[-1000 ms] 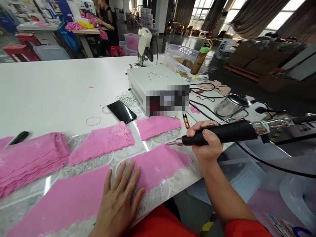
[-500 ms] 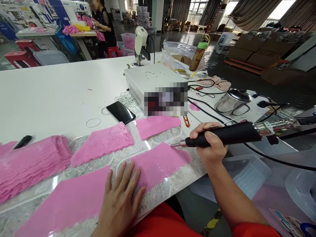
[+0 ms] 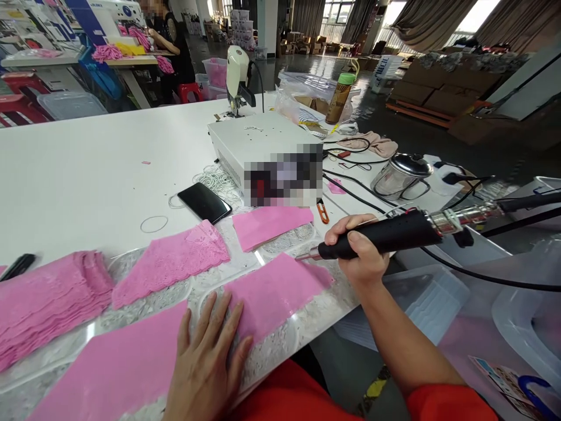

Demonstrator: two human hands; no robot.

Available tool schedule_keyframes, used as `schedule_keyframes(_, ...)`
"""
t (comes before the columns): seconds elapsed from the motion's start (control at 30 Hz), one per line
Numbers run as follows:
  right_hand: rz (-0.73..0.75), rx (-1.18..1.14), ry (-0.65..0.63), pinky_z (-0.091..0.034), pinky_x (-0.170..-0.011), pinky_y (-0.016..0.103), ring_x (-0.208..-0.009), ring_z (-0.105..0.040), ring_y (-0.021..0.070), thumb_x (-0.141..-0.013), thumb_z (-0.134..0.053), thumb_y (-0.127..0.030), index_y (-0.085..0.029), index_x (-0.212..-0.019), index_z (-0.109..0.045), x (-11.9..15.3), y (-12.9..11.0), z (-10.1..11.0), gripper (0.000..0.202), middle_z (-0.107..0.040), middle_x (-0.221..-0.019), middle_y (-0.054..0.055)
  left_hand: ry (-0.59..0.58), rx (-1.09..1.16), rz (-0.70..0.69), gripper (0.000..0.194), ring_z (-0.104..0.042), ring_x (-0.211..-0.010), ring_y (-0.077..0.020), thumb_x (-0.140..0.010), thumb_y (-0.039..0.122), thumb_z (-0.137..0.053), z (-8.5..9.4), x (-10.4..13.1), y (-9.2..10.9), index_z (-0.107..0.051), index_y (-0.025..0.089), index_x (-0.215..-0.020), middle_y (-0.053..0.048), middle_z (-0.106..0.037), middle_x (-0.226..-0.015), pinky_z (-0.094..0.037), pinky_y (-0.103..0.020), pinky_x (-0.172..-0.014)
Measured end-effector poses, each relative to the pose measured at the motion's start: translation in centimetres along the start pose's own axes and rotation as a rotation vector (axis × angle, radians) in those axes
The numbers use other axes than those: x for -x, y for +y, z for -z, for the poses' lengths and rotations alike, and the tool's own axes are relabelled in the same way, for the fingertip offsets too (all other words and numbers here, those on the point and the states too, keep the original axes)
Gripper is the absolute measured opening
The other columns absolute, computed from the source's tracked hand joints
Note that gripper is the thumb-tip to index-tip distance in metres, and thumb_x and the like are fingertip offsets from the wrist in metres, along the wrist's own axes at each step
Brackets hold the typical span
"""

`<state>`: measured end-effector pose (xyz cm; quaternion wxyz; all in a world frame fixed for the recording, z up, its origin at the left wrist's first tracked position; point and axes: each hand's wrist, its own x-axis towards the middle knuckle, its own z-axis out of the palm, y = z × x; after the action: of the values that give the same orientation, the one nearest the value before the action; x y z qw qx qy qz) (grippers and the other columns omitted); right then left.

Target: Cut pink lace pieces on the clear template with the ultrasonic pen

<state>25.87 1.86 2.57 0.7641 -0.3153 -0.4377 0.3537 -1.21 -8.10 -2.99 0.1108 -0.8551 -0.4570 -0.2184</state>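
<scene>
My left hand [image 3: 205, 356] lies flat with fingers spread, its fingertips at the left edge of a pink fabric piece [image 3: 274, 295]. My right hand [image 3: 362, 251] is wrapped round a black handheld tool [image 3: 394, 233], whose thin metal tip meets the upper right edge of that piece. Left of my left hand lies a larger pink piece [image 3: 118, 362]. Behind are a pink lace piece [image 3: 175, 260] and a small pink strip [image 3: 272, 225]. A stack of pink lace pieces [image 3: 52, 298] sits at the far left.
A grey box unit [image 3: 267, 137] stands behind the fabric, beside a phone [image 3: 204, 202], an orange clip [image 3: 323, 212] and a glass jar [image 3: 401, 175]. Cables [image 3: 482, 280] run right. Plastic bins [image 3: 421, 298] stand below the table edge. A person [image 3: 169, 52] sits at the back left.
The whole view has shifted, so the table things appear slightly further left. Both hands keep nearly the same places on the fabric and the tool.
</scene>
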Motion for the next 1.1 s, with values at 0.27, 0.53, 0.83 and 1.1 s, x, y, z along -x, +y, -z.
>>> schedule_keyframes(0.27, 0.016, 0.021, 0.039, -0.047, -0.05, 0.028, -0.051, -0.058, 0.0123, -0.068, -0.061, -0.022, -0.02, -0.076, -0.058, 0.2, -1.2, 1.4, 0.009, -0.06, -0.067, -0.002, -0.003, 0.006, 0.011, 0.045, -0.03, -0.143, -0.0308, -0.091, 0.024, -0.054, -0.1, 0.1, 0.1, -0.052, 0.014, -0.135, -0.015, -0.051, -0.142, -0.015, -0.051, -0.118)
schedule_keyframes(0.53, 0.006, 0.036, 0.032, -0.048, -0.051, 0.028, -0.052, -0.058, 0.0121, -0.069, -0.061, -0.022, -0.02, -0.078, -0.059, 0.6, -1.7, 2.1, 0.01, -0.06, -0.068, -0.002, -0.002, 0.017, 0.008, 0.047, -0.03, -0.143, -0.0316, -0.09, 0.024, -0.054, -0.1, 0.0, 0.0, -0.052, 0.013, -0.136, -0.016, -0.051, -0.142, -0.015, -0.052, -0.118)
schedule_keyframes(0.83, 0.022, 0.084, 0.005, -0.047, -0.05, 0.029, -0.051, -0.057, 0.0125, -0.069, -0.061, -0.024, -0.021, -0.076, -0.057, 0.5, -1.6, 1.8, 0.009, -0.059, -0.067, -0.003, 0.002, 0.026, 0.019, 0.052, -0.032, -0.142, -0.0307, -0.092, 0.026, -0.051, -0.2, 0.1, -0.1, -0.044, 0.017, -0.143, -0.014, -0.052, -0.142, -0.016, -0.053, -0.118)
schedule_keyframes(1.1, 0.04, 0.106, 0.111, -0.046, -0.047, 0.029, -0.049, -0.055, 0.0124, -0.064, -0.062, -0.024, -0.02, -0.074, -0.06, 0.7, -3.3, 3.8, 0.011, -0.057, -0.065, -0.002, 0.005, 0.042, 0.016, 0.057, -0.032, -0.142, -0.0316, -0.092, 0.025, -0.052, -0.3, 0.1, -0.1, -0.038, 0.019, -0.147, -0.014, -0.05, -0.143, -0.016, -0.054, -0.118)
